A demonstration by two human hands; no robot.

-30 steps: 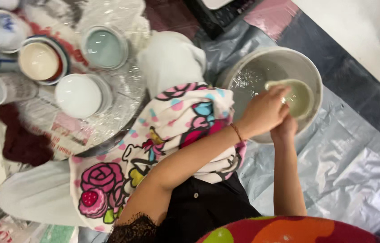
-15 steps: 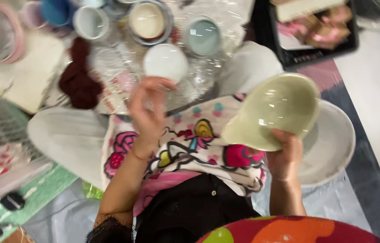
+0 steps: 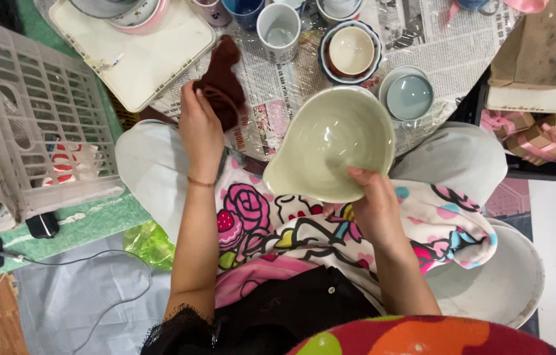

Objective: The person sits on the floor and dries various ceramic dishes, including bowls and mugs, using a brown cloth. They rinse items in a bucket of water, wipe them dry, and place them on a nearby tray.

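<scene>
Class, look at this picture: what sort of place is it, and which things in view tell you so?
Probably a pottery or ceramics work spot on the floor: glazed cups and bowls stand on newspaper, the right hand holds a pale green bowl, the left hand a dark red cloth.

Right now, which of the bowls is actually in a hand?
The large pale green bowl, tilted over the lap with the right hand gripping its rim. The small cream bowl and blue-grey bowl sit on the newspaper.

The left hand (image 3: 200,128) is stretched forward on a straight arm, the fingers closed around a dark red cloth (image 3: 222,82). The right hand (image 3: 373,204) is nearer the body, forearm bent upward, thumb over the rim of a pale green ceramic bowl (image 3: 330,141).
</scene>
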